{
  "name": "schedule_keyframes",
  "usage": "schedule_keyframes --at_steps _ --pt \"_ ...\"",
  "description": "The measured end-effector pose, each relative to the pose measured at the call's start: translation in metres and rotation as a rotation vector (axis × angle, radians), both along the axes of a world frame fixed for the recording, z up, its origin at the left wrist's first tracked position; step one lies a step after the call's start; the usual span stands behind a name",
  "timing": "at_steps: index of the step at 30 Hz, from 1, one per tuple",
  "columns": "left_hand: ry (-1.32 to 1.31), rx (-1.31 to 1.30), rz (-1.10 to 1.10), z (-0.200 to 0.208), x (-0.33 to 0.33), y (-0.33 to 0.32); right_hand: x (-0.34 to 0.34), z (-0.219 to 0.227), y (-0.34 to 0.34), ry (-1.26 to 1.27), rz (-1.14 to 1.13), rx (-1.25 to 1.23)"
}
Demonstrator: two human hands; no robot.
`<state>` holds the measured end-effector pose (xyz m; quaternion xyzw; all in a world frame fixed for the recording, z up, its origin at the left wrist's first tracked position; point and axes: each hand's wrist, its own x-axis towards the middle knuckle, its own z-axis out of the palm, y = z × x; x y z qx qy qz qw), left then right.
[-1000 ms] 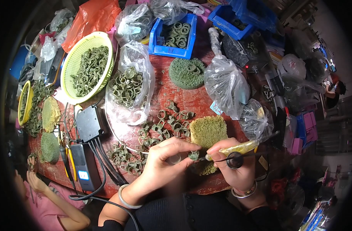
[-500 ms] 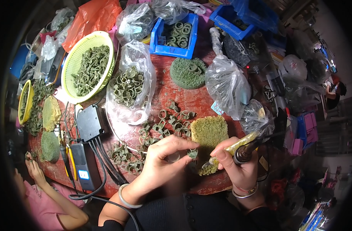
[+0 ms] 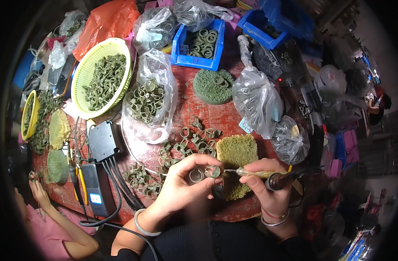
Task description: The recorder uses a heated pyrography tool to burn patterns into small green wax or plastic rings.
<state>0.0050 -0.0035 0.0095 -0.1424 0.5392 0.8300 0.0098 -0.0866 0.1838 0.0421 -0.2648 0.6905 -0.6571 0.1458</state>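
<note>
Ring (image 3: 213,172) pinched in left hand (image 3: 181,185) grip | right hand (image 3: 266,185) grip clamps soldering iron (image 3: 268,176), tip touching ring

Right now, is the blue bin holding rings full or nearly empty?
Partly filled: the blue bin shows green rings at its far end, bare floor nearer.
</note>
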Motion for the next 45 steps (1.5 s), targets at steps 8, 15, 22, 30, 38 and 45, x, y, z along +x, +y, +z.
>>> schedule_keyframes --at_steps 8,15,22,30,38,45 --pt "0.105 0.109 -0.009 -0.004 0.002 -0.001 0.003 -0.007 -0.002 0.003 0.103 -0.039" --pt "0.093 0.158 -0.027 -0.003 0.004 -0.002 0.002 -0.004 -0.01 -0.05 0.016 -0.04" --pt "0.105 0.214 -0.028 -0.003 0.002 -0.005 0.008 0.003 -0.006 -0.335 0.094 -0.123" --pt "-0.056 0.375 0.003 0.007 0.0 -0.006 -0.007 -0.011 0.036 0.344 -0.192 0.296" --pt "-0.052 0.609 -0.038 0.003 0.0 -0.014 -0.008 -0.003 0.055 0.606 -0.124 0.791" --pt "-0.027 0.594 -0.031 -0.001 -0.001 -0.015 0.008 -0.02 0.037 0.543 -0.148 0.406"
